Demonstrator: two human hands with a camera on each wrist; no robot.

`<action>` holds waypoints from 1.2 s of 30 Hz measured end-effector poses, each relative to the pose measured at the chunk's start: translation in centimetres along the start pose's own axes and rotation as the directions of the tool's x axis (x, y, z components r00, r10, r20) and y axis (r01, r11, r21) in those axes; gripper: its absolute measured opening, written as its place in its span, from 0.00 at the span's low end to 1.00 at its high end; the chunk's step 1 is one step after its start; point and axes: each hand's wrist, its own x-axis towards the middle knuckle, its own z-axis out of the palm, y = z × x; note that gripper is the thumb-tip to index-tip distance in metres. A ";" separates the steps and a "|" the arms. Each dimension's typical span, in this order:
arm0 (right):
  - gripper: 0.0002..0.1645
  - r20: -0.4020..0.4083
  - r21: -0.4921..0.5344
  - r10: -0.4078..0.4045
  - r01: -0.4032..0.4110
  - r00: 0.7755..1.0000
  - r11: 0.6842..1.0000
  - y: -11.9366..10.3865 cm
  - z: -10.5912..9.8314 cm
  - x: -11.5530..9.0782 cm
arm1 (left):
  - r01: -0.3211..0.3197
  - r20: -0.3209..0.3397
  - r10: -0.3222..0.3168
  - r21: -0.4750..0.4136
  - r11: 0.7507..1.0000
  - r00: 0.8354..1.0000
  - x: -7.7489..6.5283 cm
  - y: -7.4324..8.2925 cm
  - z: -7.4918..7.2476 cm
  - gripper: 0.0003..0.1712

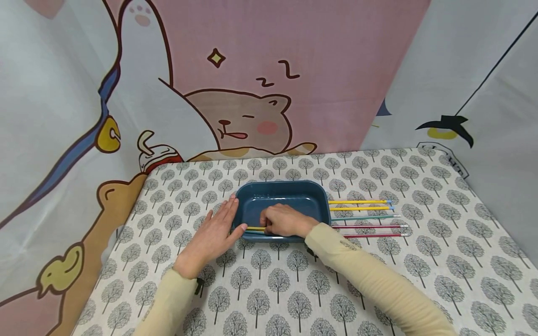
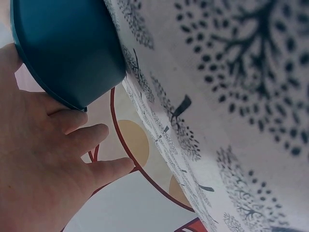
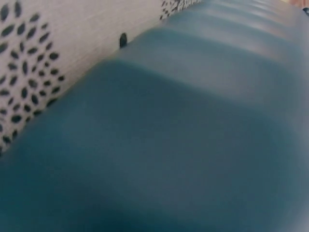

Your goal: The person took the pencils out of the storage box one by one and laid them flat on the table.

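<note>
A dark blue rectangular basin [image 1: 290, 187] sits on the table, its left outer side also in the left wrist view. My left hand [image 1: 213, 233] lies with straight, spread fingers against the basin's left rim, the thumb reaching over the near corner. Inside the basin, low by the near wall, my right hand [image 1: 283, 219] has its fingers curled and pinches a yellow pencil [image 1: 255, 228]. The pencil's left end is close to my left thumb, and its other end is hidden under the right hand. The right wrist view is mostly filled by a blurred blue surface.
To the basin's right lie two yellow pencils [image 1: 361, 202], a green pencil [image 1: 365, 217] and two dark red pencils [image 1: 374, 235], side by side, pointing right. A tree-print cloth [image 1: 260, 298] covers the table. Printed curtains [image 1: 336, 60] hang behind and at both sides.
</note>
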 end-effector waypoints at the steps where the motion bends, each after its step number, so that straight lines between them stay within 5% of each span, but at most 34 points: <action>1: 0.03 -0.002 -0.004 -0.002 0.002 1.000 1.000 0.0 0.0 0.0 | 0.000 0.000 0.000 -0.001 1.000 1.000 0.0 0.0 0.0 0.45; 36: 0.09 -0.243 -0.007 -0.033 0.032 0.969 0.999 -0.4 -3.8 -4.0 | 0.000 0.009 0.000 -0.001 1.000 1.000 0.0 0.0 -0.1 0.47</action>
